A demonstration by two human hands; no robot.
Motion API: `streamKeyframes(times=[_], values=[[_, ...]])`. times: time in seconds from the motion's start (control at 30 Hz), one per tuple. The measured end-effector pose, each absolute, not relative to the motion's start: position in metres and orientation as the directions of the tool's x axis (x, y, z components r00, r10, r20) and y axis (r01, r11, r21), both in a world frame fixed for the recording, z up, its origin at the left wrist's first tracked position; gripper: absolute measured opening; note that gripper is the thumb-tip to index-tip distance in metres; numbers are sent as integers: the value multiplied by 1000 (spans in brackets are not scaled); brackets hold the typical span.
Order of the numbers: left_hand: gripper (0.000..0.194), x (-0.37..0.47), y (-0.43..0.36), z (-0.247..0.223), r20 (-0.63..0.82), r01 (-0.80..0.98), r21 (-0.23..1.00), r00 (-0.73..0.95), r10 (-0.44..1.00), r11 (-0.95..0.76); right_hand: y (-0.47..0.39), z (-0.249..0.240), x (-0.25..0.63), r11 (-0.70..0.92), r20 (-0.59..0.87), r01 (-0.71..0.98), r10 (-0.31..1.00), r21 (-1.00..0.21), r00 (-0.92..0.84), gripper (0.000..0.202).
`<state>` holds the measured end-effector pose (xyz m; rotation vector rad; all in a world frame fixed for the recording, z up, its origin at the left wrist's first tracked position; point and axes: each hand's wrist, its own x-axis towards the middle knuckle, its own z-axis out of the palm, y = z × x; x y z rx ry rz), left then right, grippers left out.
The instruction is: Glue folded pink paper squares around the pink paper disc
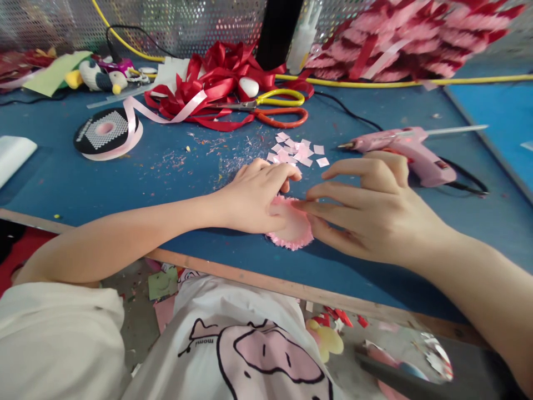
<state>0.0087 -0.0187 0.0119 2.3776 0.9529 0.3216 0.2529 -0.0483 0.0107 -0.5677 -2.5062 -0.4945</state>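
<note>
On the blue surface (166, 178), the left hand (260, 197) has its thumb pressed on the pink fringed disc (293, 228), its grip otherwise unclear, while the right hand (370, 205) has fingertips at the disc's edge, whether pinched together I cannot tell.

Item count, worktop.
Glue gun (410, 145): one. Scissors (250, 105): one pair. Ribbon spool (105, 131): one. Fringed disc (297, 226): one. Paper-thin squares (318, 149): more than ten, overlapping; exact count indeterminable.
</note>
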Motion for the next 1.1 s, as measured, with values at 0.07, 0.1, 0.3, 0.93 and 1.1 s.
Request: streamKeyframes(times=[0.07,0.1,0.3,0.93,1.1], values=[[66,8,-19,12,17,560,579,719,695,-593,-49,13,252,849,541,473,289,237,-790,16],[66,8,-19,13,15,561,581,717,697,-590,-49,14,252,850,530,473,298,230,-794,16],[66,8,-19,14,-6,574,575,715,699,-583,-50,12,252,844,536,515,367,153,-761,15],[61,7,-19,11,35,553,578,719,695,-601,-47,3,253,793,604,608,464,43,-648,12],[48,6,-20,16,79,506,637,708,702,-581,-40,-2,259,701,620,713,553,16,-557,14]])
